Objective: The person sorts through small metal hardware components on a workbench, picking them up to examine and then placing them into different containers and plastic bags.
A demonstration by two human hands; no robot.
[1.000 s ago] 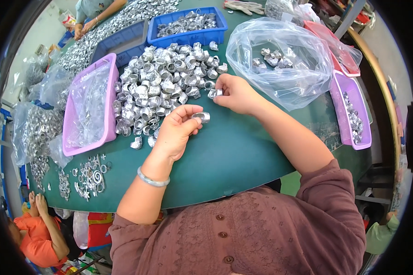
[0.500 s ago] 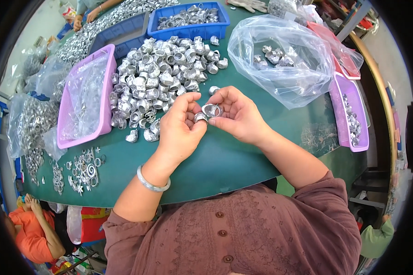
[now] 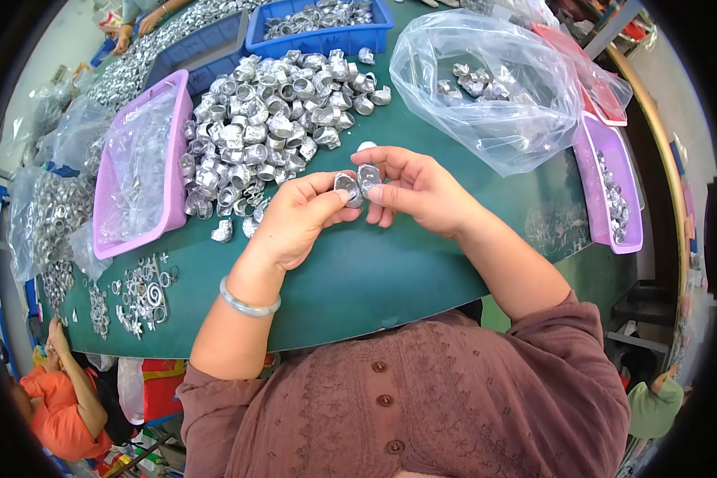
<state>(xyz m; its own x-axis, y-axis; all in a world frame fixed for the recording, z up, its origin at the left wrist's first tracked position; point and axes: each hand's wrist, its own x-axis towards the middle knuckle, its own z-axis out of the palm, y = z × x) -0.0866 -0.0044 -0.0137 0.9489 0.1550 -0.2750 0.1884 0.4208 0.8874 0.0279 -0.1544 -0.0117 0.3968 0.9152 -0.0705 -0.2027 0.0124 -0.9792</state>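
Note:
My left hand (image 3: 295,219) pinches a small silver metal cup (image 3: 346,189) between thumb and fingers. My right hand (image 3: 418,187) holds a second silver metal cup (image 3: 369,177) right beside it, so the two pieces touch above the green table (image 3: 374,271). A big heap of the same silver cups (image 3: 271,127) lies just beyond my hands. A silver bangle (image 3: 247,301) circles my left wrist.
A purple basket (image 3: 175,199) lined with clear plastic stands at the left. A clear plastic bag (image 3: 494,95) with a few cups lies at the right, next to another purple basket (image 3: 593,187). Blue bins (image 3: 327,36) sit at the back. Metal scraps (image 3: 143,291) lie front left. A person in orange (image 3: 56,398) is below left.
My right hand came back from the heap with a cup and met my left hand; both hands now hold their cups together, closer to me.

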